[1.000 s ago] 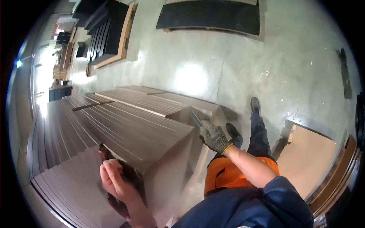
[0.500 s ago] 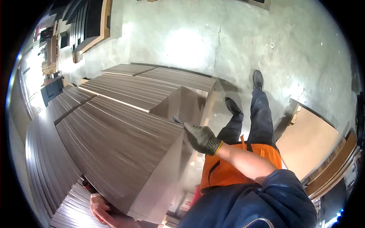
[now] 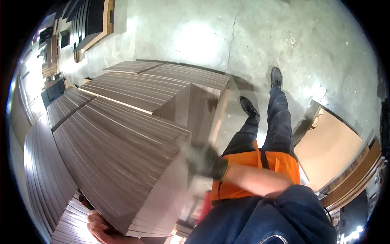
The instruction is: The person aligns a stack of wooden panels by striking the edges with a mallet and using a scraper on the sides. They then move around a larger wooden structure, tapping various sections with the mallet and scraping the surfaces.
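Wood-grain brown panels stand packed in several stacks, their long thin edges up; the nearest stack (image 3: pixel 118 142) lies between my hands. My right hand (image 3: pixel 205 160), in a grey knit glove, is at this stack's right end, close to its end face (image 3: pixel 162 195). Motion smears its fingers, so what they hold does not show. My left hand (image 3: pixel 97 225), bare, is at the stack's lower left edge with its fingers curled. A short dark rod-like thing (image 3: pixel 83 201) sticks out above those fingers; the rest of it is hidden.
More panel stacks (image 3: pixel 134 89) stand farther off, and others (image 3: pixel 48 171) lie along the left. A tan board (image 3: pixel 327 146) with a torn edge is on the right. Dark panels (image 3: pixel 91 24) stand at the far left on the grey concrete floor (image 3: pixel 260 32). My feet are beside the stacks.
My right hand has moved down and slightly left along the stack's end and is now blurred. The small dark flat piece earlier seen at its fingertips no longer shows. The view has shifted slightly.
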Tool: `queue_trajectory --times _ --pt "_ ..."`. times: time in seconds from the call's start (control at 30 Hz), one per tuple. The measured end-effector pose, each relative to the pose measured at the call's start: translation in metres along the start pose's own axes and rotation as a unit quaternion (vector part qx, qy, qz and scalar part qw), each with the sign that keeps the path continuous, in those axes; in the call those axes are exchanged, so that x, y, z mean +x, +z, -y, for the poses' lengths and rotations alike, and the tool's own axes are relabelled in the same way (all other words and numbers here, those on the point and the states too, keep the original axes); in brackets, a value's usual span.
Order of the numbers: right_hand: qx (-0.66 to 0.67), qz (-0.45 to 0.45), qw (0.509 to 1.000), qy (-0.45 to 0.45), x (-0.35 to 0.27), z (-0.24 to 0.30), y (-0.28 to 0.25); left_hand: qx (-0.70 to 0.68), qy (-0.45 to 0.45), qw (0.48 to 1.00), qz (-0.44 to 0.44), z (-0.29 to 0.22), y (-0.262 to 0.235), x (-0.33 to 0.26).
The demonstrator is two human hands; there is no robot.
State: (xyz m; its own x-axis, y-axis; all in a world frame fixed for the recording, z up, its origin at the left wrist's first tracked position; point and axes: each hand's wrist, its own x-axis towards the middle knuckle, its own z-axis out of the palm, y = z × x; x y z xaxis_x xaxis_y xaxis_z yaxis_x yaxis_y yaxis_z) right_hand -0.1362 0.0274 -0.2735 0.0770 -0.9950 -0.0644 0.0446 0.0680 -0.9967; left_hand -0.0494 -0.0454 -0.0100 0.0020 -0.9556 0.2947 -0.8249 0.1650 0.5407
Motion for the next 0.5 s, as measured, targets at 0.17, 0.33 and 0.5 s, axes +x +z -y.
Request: queue_trajectory --times 0.17,0.33,0.5 --pt "0.24 -0.074 0.961 -0.116 -0.051 0.033 0.096 -0.059 -0.041 0.997 -0.005 0.005 0.003 0.002" --pt "0.051 -0.107 0.979 0.166 -0.005 -0.015 -0.002 -0.056 0.013 0.995 0.082 0.005 -0.016 -0.001" --pt "-0.102 -0.097 0.969 -0.201 -0.049 0.078 0.102 -0.079 -0.009 0.997 0.002 0.003 0.013 -0.003"
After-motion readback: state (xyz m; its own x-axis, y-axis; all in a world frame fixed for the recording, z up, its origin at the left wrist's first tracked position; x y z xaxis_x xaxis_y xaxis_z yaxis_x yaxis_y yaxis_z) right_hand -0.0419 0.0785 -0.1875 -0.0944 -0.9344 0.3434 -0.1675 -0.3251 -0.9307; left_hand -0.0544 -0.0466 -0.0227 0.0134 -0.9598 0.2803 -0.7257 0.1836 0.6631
